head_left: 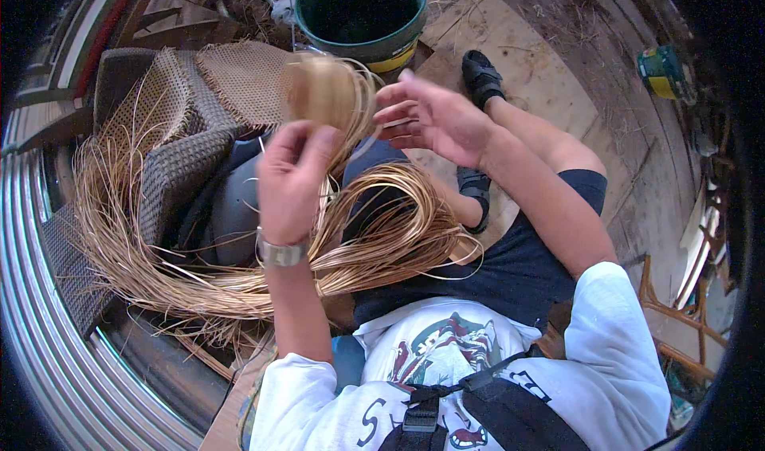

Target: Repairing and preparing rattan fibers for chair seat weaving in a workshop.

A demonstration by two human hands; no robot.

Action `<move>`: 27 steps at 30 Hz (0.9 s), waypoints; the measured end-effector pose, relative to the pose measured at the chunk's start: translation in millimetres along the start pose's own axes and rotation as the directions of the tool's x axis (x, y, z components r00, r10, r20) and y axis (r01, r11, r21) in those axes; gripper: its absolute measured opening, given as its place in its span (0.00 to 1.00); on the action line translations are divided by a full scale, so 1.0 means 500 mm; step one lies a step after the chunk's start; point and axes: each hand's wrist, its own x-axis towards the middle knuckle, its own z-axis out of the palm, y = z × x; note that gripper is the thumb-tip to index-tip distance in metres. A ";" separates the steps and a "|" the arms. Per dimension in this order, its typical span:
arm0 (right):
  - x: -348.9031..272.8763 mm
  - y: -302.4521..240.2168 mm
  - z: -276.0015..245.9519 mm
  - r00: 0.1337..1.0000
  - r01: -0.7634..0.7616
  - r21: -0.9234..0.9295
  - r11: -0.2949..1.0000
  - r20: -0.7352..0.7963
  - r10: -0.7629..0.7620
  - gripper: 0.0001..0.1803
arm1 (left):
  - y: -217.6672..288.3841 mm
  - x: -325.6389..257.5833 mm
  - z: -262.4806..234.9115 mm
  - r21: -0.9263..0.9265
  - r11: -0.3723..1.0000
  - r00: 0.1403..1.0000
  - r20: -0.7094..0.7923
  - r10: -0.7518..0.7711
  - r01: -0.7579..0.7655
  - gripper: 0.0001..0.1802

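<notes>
A blurred coil of pale cane strands is held up in front of me. My left hand, with a watch on its wrist, grips the coil's lower edge between thumb and fingers. To the right of the coil is my right hand, its fingers stretched out and apart; whether they touch the loose loops cannot be made out. Beneath both hands, a thick bundle of long golden cane strands lies across my lap, bent into a loop at its right end and fanning out to the left.
A dark green bucket stands beyond the coil. Woven cane sheets are heaped at the left, beside a corrugated metal surface. A smaller green and yellow container is at the far right. Plywood lies under my feet.
</notes>
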 end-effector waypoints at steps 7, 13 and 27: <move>-0.034 -0.015 -0.022 0.982 0.098 -0.413 0.906 0.189 -0.020 0.17 | -0.002 -0.136 0.090 0.542 0.699 0.853 0.484 0.192 -0.465 0.15; -0.124 -0.017 -0.043 0.716 0.347 -0.587 0.731 0.669 0.197 0.16 | 0.030 -0.103 0.029 0.263 0.927 0.959 0.163 0.231 -0.267 0.12; -0.132 0.041 -0.003 0.731 0.466 -0.741 0.483 0.630 0.261 0.45 | -0.137 -0.046 0.009 0.242 0.970 0.933 0.342 -0.113 0.029 0.07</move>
